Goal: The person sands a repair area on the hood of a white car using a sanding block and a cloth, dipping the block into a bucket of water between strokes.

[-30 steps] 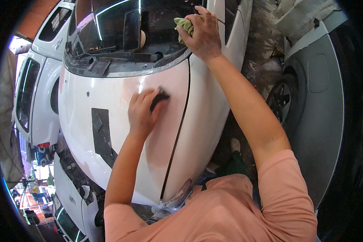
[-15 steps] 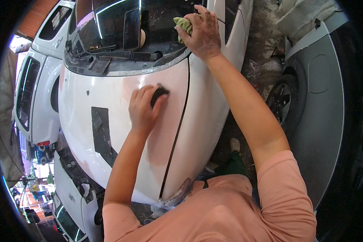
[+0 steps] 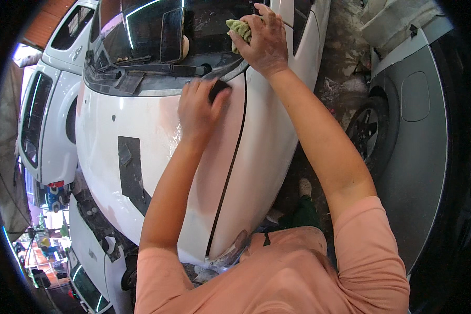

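Note:
My left hand [image 3: 196, 112] is closed around a black pad [image 3: 219, 91], pressing it to the white hood [image 3: 102, 152] close to the windshield's lower edge. The hand is slightly smeared by motion. Pinkish, dull patches mark the hood around it, and wet streaks glisten beside my wrist. Higher up on the right, my right hand [image 3: 268, 44] grips a crumpled green cloth [image 3: 239, 31] by the corner of the windshield [image 3: 214, 31]. Part of the cloth is hidden under my fingers. A dark grey sheet [image 3: 130, 175] with a smaller piece on it lies on the hood to the left.
A wiper arm [image 3: 167, 68] runs along the windshield's base. On the right stands a grey car [image 3: 413, 141], with a narrow strip of stained floor [image 3: 340, 52] between. Other white vehicles [image 3: 63, 115] are parked at the left.
My left hand has slid the black pad up and slightly right across the hood, toward the windshield. My right hand with the green cloth has hardly moved.

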Motion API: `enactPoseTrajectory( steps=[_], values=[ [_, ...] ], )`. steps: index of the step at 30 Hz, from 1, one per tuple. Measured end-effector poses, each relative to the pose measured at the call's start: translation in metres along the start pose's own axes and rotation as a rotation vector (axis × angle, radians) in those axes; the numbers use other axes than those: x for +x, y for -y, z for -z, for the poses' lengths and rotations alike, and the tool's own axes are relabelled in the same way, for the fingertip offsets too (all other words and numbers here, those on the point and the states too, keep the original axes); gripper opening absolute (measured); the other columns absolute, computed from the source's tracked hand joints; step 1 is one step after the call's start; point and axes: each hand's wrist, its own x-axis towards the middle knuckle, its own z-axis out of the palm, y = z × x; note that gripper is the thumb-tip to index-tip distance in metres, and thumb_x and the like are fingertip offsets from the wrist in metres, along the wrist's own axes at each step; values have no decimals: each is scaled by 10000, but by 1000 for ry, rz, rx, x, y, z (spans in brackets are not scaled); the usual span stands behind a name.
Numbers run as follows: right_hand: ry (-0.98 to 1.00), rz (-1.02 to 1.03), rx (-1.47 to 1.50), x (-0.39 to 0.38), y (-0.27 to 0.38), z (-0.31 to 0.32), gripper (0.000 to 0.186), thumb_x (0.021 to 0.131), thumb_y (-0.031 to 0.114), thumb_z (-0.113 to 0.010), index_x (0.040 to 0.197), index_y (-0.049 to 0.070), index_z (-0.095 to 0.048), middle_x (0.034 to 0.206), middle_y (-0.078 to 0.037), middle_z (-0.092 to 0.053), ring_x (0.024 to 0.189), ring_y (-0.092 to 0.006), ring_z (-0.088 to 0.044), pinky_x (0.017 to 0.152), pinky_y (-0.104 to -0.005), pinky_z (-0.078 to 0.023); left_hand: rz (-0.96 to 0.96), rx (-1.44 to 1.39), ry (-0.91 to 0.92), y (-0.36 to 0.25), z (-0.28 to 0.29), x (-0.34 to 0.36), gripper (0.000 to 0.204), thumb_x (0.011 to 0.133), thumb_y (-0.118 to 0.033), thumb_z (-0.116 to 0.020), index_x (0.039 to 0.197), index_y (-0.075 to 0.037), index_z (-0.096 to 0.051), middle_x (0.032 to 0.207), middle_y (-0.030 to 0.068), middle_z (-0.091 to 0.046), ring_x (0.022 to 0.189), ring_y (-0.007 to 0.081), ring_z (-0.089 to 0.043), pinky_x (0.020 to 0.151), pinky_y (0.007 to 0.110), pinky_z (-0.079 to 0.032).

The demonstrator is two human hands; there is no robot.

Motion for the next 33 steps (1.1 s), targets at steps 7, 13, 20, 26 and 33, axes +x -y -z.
enactPoseTrajectory(
  steps=[7, 13, 20, 26, 33],
  values=[
    [9, 2, 12, -4, -13, 2, 396, 930, 364, -734, 1189, 81, -636, 1419, -231, -523, 1322, -434, -509, 1152, -568, -391, 65, -31, 41, 9, 3, -31, 301, 929, -281, -810, 1023, -15, -703, 1011, 134, -684, 995, 363, -626, 867, 459, -504],
    [-8, 28, 13, -1, 0, 0, 407, 928, 385, -732, 1182, 81, -639, 1425, -239, -519, 1317, -432, -506, 1142, -564, -393, -6, -54, 45, -3, -3, 18, 277, 920, -237, -818, 1075, -29, -724, 1007, 141, -682, 1012, 369, -622, 880, 463, -506],
    [42, 4, 11, -2, -14, 3, 423, 917, 390, -744, 1176, 72, -640, 1428, -240, -522, 1336, -427, -501, 1150, -570, -377, -109, -117, 161, 30, 39, -80, 322, 851, -133, -852, 1147, -54, -753, 1138, 143, -745, 1056, 360, -687, 921, 458, -539],
    [32, 25, 21, -1, -1, 0, 413, 920, 387, -746, 1172, 78, -638, 1433, -245, -523, 1336, -434, -505, 1153, -555, -379, -239, -150, 187, 39, 31, -43, 381, 833, -201, -878, 1170, -67, -763, 1117, 137, -759, 981, 350, -694, 882, 454, -546],
    [25, 31, -58, -6, -10, 0, 419, 921, 393, -749, 1175, 80, -633, 1441, -256, -527, 1338, -438, -502, 1161, -550, -375, -255, -153, 206, 34, 29, -51, 395, 840, -244, -872, 1182, -89, -748, 1132, 119, -756, 998, 355, -685, 886, 440, -544]
  ],
)
